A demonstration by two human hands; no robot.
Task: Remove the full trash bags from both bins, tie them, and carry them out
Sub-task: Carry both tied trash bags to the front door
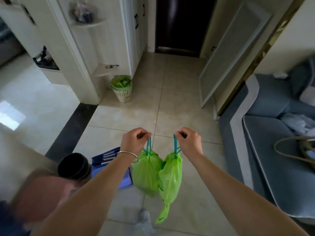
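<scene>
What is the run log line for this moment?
left hand: holds left bag | right hand: holds right bag | bags: tied, hanging

At lower left a reddish-brown shape [40, 198] is too blurred for us to name. The sofa [276, 160] runs off the right edge. At upper left, the wrapped thing [83, 11] on the shelf is perhaps a bag.

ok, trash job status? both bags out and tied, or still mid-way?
Done, by the look of it: two green plastic trash bags, the left bag and the right bag, hang cinched shut on teal drawstrings. In hand: the left hand and right hand each pinch one drawstring, bags off the floor. Left: carrying them out, likely via the dark doorway ahead. The white slotted bin holds a green liner.
</scene>
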